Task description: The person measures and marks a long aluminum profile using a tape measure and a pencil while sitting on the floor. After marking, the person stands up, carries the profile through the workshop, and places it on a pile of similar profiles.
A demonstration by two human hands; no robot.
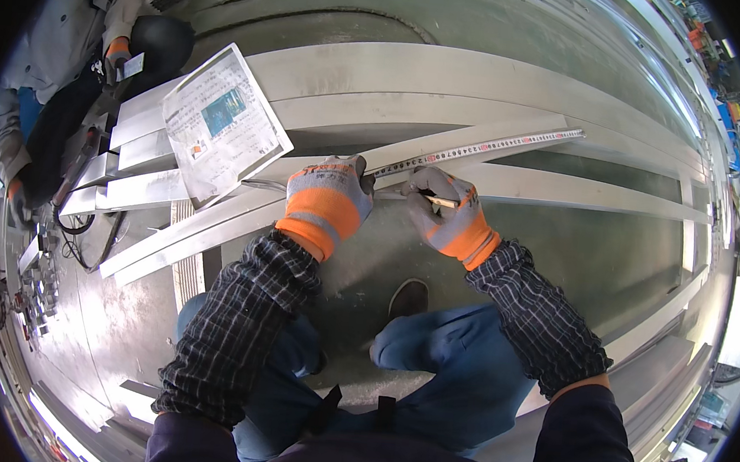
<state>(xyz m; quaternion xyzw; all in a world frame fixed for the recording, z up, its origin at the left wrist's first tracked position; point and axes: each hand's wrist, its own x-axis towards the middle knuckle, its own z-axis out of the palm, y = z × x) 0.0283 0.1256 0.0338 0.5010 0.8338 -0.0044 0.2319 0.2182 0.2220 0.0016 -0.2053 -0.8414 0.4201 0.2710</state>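
Observation:
Both my hands wear grey-and-orange work gloves. My left hand [329, 203] is closed at the near end of a pulled-out tape measure [481, 147], whose body is hidden in the glove. The blade runs to the upper right along a pale metal bar [447, 139]. Just right of it, my right hand [451, 216] is closed around a thin, pale, pencil-like stick [443, 203], with its fingertips near the bar's edge. Left of my left hand, a printed sheet on a board [226, 124] lies tilted across the metal profiles.
Long, wide metal profiles [417, 74] stretch across in front of me, with another bar [556, 187] on the right. At the upper left a co-worker [90, 27] in grey crouches, with one gloved hand [118, 50] holding a small object. A dark cable [352, 11] lies on the floor beyond.

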